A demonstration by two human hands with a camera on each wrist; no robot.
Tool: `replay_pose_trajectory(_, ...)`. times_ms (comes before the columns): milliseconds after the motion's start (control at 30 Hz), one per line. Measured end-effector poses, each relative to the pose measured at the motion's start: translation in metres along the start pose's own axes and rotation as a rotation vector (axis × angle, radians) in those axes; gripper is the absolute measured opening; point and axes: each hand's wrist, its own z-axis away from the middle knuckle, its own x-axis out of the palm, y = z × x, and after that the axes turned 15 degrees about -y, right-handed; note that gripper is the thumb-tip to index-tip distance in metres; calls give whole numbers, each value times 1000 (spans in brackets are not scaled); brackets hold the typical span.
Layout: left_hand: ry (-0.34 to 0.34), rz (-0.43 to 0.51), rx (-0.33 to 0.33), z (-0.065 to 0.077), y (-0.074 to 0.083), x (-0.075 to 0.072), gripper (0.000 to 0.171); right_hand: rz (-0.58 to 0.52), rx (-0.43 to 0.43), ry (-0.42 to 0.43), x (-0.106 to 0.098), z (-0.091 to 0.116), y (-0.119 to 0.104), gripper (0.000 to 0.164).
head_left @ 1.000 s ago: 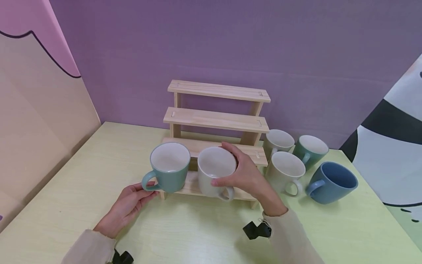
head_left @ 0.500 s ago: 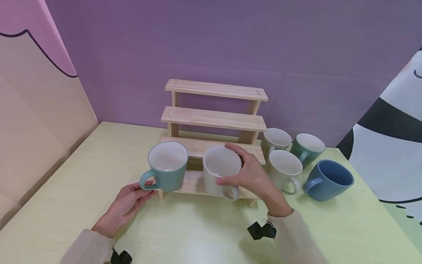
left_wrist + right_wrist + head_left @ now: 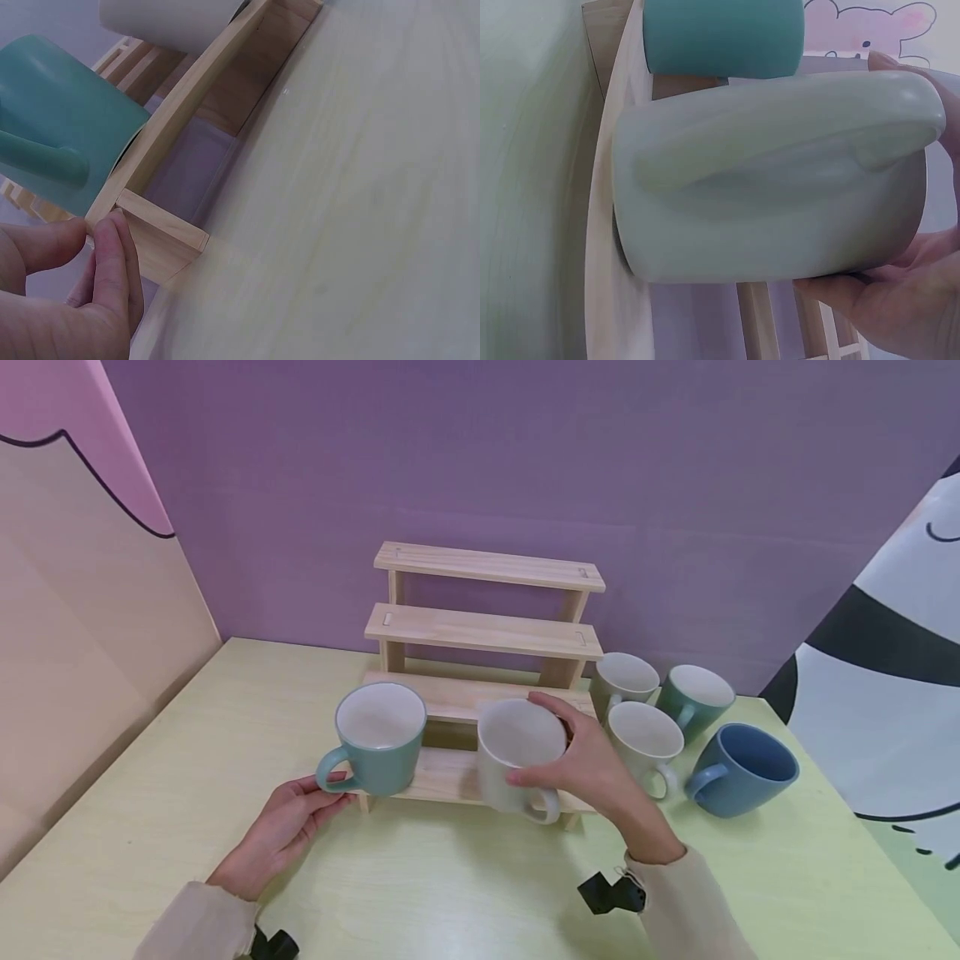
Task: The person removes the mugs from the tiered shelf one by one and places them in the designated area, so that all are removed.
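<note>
In the head view a white mug is on the lowest step of a tiered wooden shelf, toward its right end. My right hand grips it around the upper body, thumb in front and fingers behind; its handle faces the right wrist camera. To its left, a teal mug stands upright on the same step, handle pointing left. My left hand pinches the step's left end just below that handle. Thumb and fingertips meet the board's corner in the left wrist view, where the teal mug sits above.
Right of the shelf stand two more white mugs, a green mug and a blue mug on the pale table. A purple backdrop rises behind the shelf.
My right hand has slid the white mug to the right along the lowest step, widening the gap from the teal mug. The left hand stays at the step's end.
</note>
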Motion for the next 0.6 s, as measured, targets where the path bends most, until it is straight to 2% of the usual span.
replay_pose_trajectory(200,-5,-13,1,0,-1,-1,30,8,30,18,-3,9,3,93)
replay_pose_trajectory(600,-19,6,8,0,-2,-3,21,18,13,60,-11,27,7,92)
